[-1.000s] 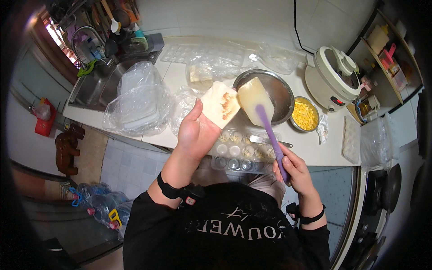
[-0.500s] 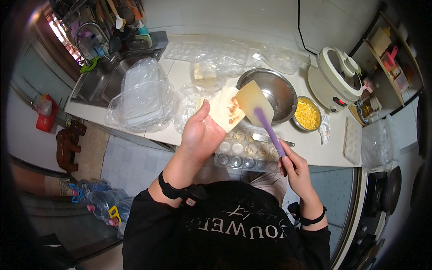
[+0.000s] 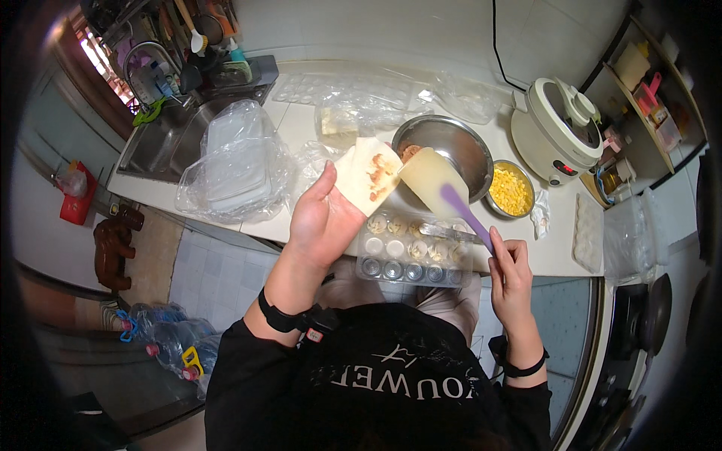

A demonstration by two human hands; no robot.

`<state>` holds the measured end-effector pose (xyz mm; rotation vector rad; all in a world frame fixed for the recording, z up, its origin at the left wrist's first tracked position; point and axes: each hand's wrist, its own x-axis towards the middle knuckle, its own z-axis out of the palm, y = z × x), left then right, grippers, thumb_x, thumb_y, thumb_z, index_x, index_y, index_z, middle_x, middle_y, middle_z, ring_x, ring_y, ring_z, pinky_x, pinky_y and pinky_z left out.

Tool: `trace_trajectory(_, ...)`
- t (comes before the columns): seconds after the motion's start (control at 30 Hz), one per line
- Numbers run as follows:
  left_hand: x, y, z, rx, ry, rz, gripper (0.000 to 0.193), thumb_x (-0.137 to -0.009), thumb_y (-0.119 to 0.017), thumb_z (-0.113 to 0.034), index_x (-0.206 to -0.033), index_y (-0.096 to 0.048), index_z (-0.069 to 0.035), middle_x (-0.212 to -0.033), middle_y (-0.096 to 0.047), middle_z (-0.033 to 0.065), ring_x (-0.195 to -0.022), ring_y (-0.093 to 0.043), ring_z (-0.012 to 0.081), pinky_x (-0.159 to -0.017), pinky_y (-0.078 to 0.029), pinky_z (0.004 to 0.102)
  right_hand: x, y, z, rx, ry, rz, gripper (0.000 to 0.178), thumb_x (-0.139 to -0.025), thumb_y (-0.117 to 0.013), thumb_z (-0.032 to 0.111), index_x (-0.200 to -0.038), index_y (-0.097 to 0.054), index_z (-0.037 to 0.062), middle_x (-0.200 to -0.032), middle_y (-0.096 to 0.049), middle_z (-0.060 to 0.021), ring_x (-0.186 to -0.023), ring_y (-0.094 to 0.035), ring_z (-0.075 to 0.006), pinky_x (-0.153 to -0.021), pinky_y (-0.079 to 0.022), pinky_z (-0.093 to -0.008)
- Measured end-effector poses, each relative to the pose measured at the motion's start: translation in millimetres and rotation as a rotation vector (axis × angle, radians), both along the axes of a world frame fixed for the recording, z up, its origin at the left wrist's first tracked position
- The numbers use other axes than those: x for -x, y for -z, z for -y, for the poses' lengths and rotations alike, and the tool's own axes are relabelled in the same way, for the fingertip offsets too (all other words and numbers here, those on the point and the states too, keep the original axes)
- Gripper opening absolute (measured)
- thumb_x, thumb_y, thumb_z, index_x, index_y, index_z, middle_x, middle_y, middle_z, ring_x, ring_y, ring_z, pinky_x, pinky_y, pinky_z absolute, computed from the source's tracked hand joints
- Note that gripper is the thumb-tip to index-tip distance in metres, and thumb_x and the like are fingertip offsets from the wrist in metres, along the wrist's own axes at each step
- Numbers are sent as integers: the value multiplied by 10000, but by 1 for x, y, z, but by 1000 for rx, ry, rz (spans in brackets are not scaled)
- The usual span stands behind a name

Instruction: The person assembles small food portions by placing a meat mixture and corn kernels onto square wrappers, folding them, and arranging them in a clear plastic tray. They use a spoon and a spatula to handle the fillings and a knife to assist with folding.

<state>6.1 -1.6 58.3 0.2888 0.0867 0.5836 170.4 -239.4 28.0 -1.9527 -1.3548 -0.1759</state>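
Observation:
On the palm and fingers of my left hand [image 3: 320, 225] rests a pale square dough wrapper [image 3: 353, 177], with brownish filling smeared on its right part. The thumb lies at the wrapper's left edge. My right hand [image 3: 511, 274] is closed round the purple handle of a spatula [image 3: 429, 180]. The spatula's broad, cream-coloured blade is beside the wrapper's right edge, with a lump of brown filling at its far tip. Behind the blade stands a steel mixing bowl [image 3: 474, 150]. Below the hands is a clear plastic compartment tray [image 3: 370, 284] with several small folded dough pieces; a metal utensil [image 3: 451, 234] lies across it.
A small steel bowl of yellow corn kernels [image 3: 511, 192] and a white cooker [image 3: 549, 128] stand at the right. Bagged plastic boxes [image 3: 233, 158] lie at the left beside the sink [image 3: 158, 146]. Plastic bags [image 3: 361, 105] cover the counter's back. Another white tray [image 3: 587, 233] sits far right.
The spatula has moved slightly right and nearer with my right hand, its blade drawing away from the smear; filling now shows at its tip. My left hand has shifted slightly left with the wrapper.

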Motion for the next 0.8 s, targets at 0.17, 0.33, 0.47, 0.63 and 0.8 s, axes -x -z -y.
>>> trace_trajectory(0.17, -3, -2, 7, -29, 72, -3, 504, -1012, -215, -276, -1401, -204, 45, -1451, -281, 192, -1349, -278, 304, -1130, -207, 436, -6, -5, -2, -3, -6, 61, 554, -746, -592, -88, -1248, -580, 146, -815, -478, -101, -681, -532, -224, -619, -472, -317)
trace_trajectory(0.33, -5, -3, 11, -52, 96, -17, 503, -1012, -228, -274, -1400, -205, 46, -1445, -291, 188, -1342, -289, 309, -1125, -221, 442, -11, -11, -4, -10, 19, 78, 531, -757, -591, -78, -1238, -589, 146, -805, -478, -97, -665, -525, -223, -608, -465, -316)
trace_trajectory(0.47, -6, -4, 18, -73, 155, -43, 519, -1013, -224, -293, -1394, -204, 58, -1436, -300, 200, -1332, -304, 327, -1115, -240, 457, -15, -16, -9, -4, -16, 120, 527, -753, -589, -75, -1230, -596, 149, -807, -480, -97, -669, -526, -232, -602, -461, -323)
trace_trajectory(0.63, -3, -3, 18, -42, 225, -40, 530, -1013, -223, -307, -1384, -211, 72, -1420, -313, 220, -1317, -324, 347, -1106, -251, 473, -27, -19, -13, 26, -17, 278, 590, -691, -590, -88, -1212, -613, 188, -811, -493, -95, -683, -534, -245, -603, -463, -334)
trace_trajectory(0.8, 5, 0, 13, -93, 178, -49, 533, -1011, -231, -314, -1379, -225, 71, -1419, -323, 216, -1314, -333, 346, -1102, -260, 471, -36, -20, -8, 40, 11, 365, 643, -635, -596, -90, -1197, -626, 220, -814, -503, -92, -682, -532, -245, -606, -464, -338)
